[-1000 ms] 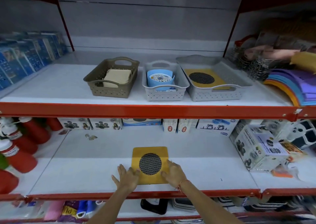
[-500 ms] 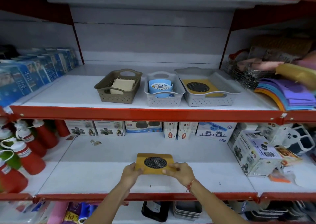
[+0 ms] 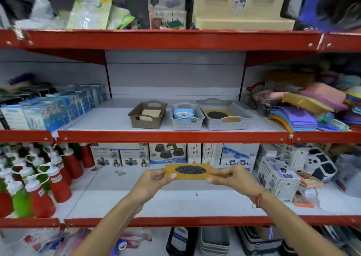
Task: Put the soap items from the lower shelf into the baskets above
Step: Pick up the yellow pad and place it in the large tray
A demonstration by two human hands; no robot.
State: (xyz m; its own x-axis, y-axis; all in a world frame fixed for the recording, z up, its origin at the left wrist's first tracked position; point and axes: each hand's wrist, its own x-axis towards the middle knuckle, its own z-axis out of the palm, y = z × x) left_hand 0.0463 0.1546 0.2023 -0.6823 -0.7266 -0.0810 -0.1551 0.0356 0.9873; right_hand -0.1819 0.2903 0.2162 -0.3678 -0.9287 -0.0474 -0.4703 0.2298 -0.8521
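fingers (image 3: 156,174) of both hands, yellow soap tray (image 3: 190,171) now higher off shelf

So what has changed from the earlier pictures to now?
The yellow tray lay flat on the lower shelf; now the left hand and right hand grip its ends and have lifted it off. The three baskets above kept their contents.

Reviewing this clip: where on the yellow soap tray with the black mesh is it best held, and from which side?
By its two short ends, one from each side. The yellow soap tray is flat, thin and held level, so the left hand and right hand pinch the solid yellow borders, clear of the central mesh.
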